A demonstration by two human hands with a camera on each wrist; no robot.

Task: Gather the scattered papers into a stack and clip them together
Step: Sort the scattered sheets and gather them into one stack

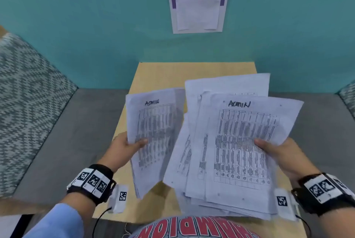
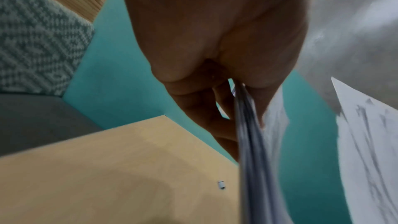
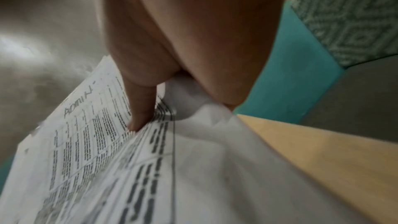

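Note:
My left hand [image 1: 132,144] pinches a small bundle of printed papers [image 1: 155,134] headed "ADMIN", lifted above the table's left side; in the left wrist view these sheets [image 2: 249,142] run edge-on between thumb and fingers. My right hand [image 1: 269,147] grips a larger, fanned-out sheaf of papers [image 1: 244,141], thumb on the top sheet [image 3: 90,142], held above the table's right side. A small clip [image 2: 221,185] lies on the tabletop in the left wrist view; the head view does not show it.
The light wooden table [image 1: 157,76] stands against a teal wall [image 1: 96,26] with a paper notice [image 1: 197,9] on it. Grey bench seats [image 1: 76,132] with patterned cushions [image 1: 28,93] flank the table on both sides.

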